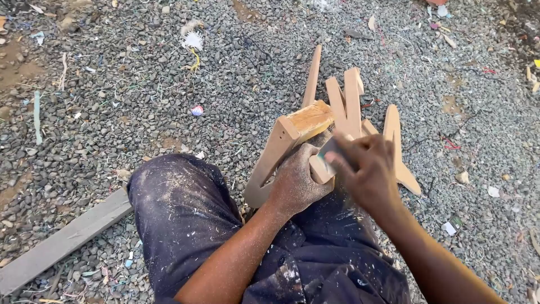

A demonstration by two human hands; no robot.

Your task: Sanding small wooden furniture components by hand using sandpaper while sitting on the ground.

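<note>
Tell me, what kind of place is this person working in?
Probably an outdoor woodworking spot. The ground is loose gravel strewn with scraps, shaped wooden pieces lie in a pile, a plank lies nearby, and sawdust covers the trousers.

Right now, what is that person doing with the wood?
A person sits on gravel ground with a wooden frame propped on their lap. The left hand grips the frame to steady it. The right hand is blurred and presses a small dark pad, probably sandpaper, against the wood. More cut wooden pieces stand just behind. Pale dust speckles the dark trousers, and a grey plank lies on the gravel at the person's left.
</note>
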